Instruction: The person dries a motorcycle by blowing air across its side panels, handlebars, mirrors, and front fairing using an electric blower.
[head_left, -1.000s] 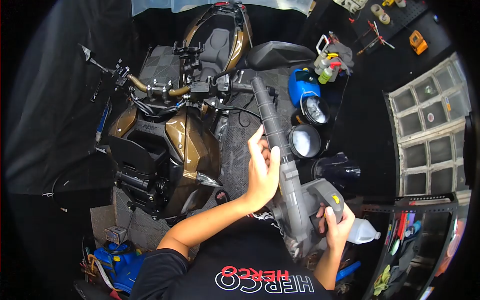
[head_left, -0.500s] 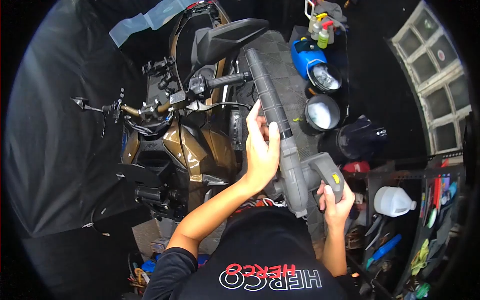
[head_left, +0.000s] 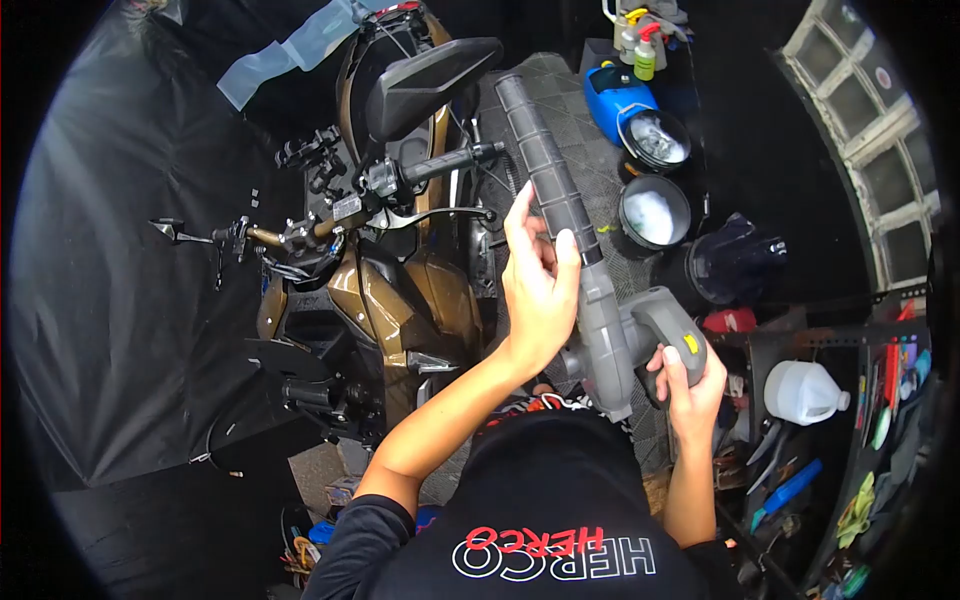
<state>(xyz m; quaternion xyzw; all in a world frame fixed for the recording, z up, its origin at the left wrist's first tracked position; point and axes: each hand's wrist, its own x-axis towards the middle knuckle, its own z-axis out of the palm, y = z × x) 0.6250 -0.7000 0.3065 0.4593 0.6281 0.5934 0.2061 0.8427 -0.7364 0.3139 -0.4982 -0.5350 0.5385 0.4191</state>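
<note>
The right hand (head_left: 690, 390) is wrapped around the looped rear handle of a grey handheld blower (head_left: 600, 335), the thumb lying over the grip just below a yellow switch (head_left: 690, 344). The left hand (head_left: 540, 295) grasps the ribbed nozzle tube (head_left: 548, 160) from its left side, thumb against it; the other fingertips are partly hidden. The blower is in front of the torso, its tube pointing forward and slightly left, the tip near the end of a handlebar grip (head_left: 450, 163). That grip belongs to a bronze-and-black motorcycle (head_left: 375, 305) to the left, with a black mirror (head_left: 435, 88) above it. To the right of the tube are two dark buckets with white suds, one nearer (head_left: 657, 246) and one farther (head_left: 655, 166), the latter beside a blue container (head_left: 612, 105). Farther right, a translucent jug (head_left: 800, 392) lies tilted near a dark shelf (head_left: 800, 338).
</note>
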